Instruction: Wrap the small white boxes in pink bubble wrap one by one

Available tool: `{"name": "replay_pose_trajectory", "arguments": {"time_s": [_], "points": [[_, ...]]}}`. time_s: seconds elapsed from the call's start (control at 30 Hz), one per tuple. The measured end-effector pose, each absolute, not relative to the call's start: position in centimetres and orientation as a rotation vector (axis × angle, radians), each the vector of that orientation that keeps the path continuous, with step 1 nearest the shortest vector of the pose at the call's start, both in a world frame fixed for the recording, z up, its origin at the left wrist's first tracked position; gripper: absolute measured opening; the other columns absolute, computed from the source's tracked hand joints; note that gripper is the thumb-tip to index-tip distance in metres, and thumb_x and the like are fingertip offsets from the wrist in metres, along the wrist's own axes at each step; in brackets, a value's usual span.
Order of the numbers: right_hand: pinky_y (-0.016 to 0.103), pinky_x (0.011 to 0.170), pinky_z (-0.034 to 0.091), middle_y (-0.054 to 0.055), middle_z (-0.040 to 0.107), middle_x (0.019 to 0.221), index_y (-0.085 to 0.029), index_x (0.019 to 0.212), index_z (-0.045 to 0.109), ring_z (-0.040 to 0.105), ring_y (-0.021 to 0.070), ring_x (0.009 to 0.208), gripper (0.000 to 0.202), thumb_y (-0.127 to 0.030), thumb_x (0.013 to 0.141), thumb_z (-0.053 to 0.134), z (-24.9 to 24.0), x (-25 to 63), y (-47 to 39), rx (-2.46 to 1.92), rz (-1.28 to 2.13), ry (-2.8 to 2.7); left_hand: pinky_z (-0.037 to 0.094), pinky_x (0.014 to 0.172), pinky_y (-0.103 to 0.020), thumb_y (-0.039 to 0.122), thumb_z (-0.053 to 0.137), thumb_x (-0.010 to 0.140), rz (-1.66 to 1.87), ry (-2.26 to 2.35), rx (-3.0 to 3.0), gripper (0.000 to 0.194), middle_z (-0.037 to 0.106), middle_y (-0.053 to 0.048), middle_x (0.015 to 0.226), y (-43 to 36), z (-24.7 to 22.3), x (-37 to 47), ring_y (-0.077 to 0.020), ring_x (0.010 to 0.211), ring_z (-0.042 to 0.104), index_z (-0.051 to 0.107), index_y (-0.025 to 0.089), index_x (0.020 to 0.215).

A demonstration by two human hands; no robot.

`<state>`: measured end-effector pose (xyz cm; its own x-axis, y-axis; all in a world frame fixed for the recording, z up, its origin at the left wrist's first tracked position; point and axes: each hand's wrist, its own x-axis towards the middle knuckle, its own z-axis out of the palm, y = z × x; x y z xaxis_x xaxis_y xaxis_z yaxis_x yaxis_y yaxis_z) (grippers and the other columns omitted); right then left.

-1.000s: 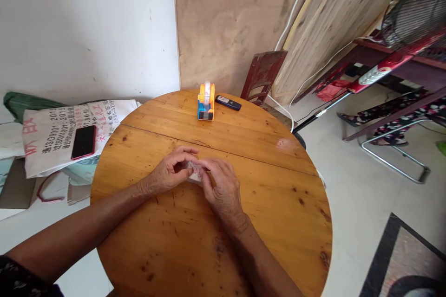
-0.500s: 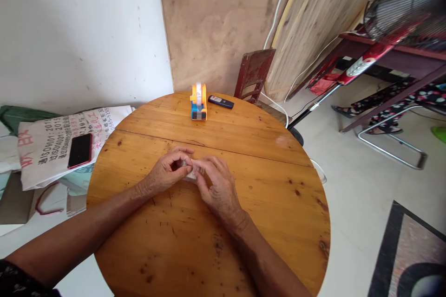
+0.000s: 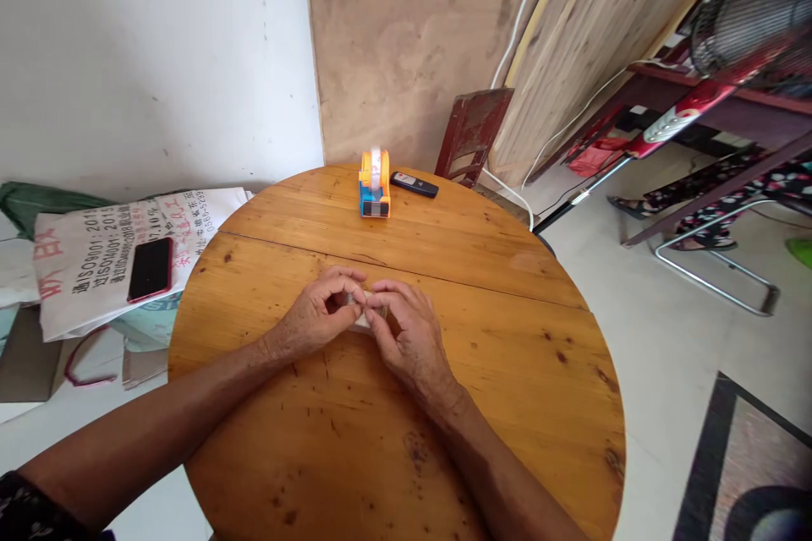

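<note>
Over the middle of the round wooden table (image 3: 495,406), a small whitish, box-like thing with a shiny, clear-looking surface (image 3: 361,324) sits between my two hands. My left hand (image 3: 322,310) pinches at its upper side, thumb and forefinger together. From the other side my right hand (image 3: 409,334) grips it, with thumb and forefinger meeting close to the left fingertips. Fingers cover most of the thing, so its exact kind cannot be made out. Beyond the hands stands an orange and blue tape dispenser (image 3: 374,186) with a roll of tape in it.
A dark remote control (image 3: 414,184) lies right of the dispenser. At left, a black phone with a red edge (image 3: 150,269) rests on a printed white sack (image 3: 89,270). A wooden chair (image 3: 473,135) stands behind the table. Off to the right are a fan (image 3: 754,17) and another person's legs (image 3: 704,194).
The view has shifted slightly, so the table and things on it appear further right. My fingertips have come closer together over the small whitish thing.
</note>
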<state>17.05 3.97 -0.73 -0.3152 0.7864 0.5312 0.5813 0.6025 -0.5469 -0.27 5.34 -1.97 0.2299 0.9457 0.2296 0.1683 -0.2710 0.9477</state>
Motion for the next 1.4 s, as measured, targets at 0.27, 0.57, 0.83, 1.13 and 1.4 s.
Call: {"name": "replay_pose_trajectory", "arguments": {"time_s": [0.27,0.57,0.83,1.13,1.4], "points": [[0.035,0.082,0.043,0.007,0.069,0.106,-0.022,0.085,0.067,0.061,0.0198,0.096,0.011,-0.019,0.09,0.057,-1.0,17.2,4.2,-1.067,0.14,-2.037,0.047,0.084,-0.032,0.015,0.059,0.072,1.186,1.162,1.551,0.041,0.06,-0.007,0.114,5.4,-1.6,-0.7,-0.0203,0.101,0.058,0.061,0.019,0.112],[0.039,0.085,0.043,0.008,0.068,0.11,-0.023,0.088,0.07,0.058,0.0219,0.103,0.016,-0.016,0.089,0.056,-0.5,17.1,4.0,-1.041,0.043,-2.121,0.049,0.086,-0.034,0.02,0.064,0.07,1.056,1.03,1.308,0.063,0.063,-0.007,0.112,5.7,-2.3,-1.0,-0.0186,0.096,0.061,0.048,0.019,0.13],[0.039,0.088,0.041,0.007,0.068,0.111,-0.022,0.089,0.07,0.056,0.022,0.104,0.015,-0.018,0.09,0.055,0.0,17.3,4.0,-1.034,-0.007,-2.187,0.05,0.084,-0.033,0.022,0.066,0.069,1.017,1.047,1.333,0.06,0.064,-0.006,0.107,5.9,-2.1,-1.1,-0.0185,0.093,0.063,0.051,0.017,0.127],[0.039,0.089,0.043,0.007,0.067,0.112,-0.023,0.083,0.069,0.059,0.0218,0.103,0.01,-0.02,0.086,0.06,-1.1,16.9,4.3,-1.129,0.15,-2.027,0.051,0.082,-0.033,0.021,0.064,0.071,0.989,1.047,1.358,0.055,0.064,-0.007,0.108,5.8,-1.9,-1.2,-0.0184,0.093,0.064,0.053,0.017,0.124],[0.04,0.09,0.043,0.008,0.068,0.113,-0.022,0.084,0.071,0.061,0.0224,0.104,0.014,-0.021,0.089,0.058,-1.1,16.9,4.3,-1.141,0.207,-1.984,0.05,0.089,-0.038,0.022,0.065,0.071,0.997,1.117,1.412,0.057,0.061,-0.009,0.115,5.8,-2.3,-1.5,-0.0213,0.1,0.063,0.053,0.017,0.126]]}}
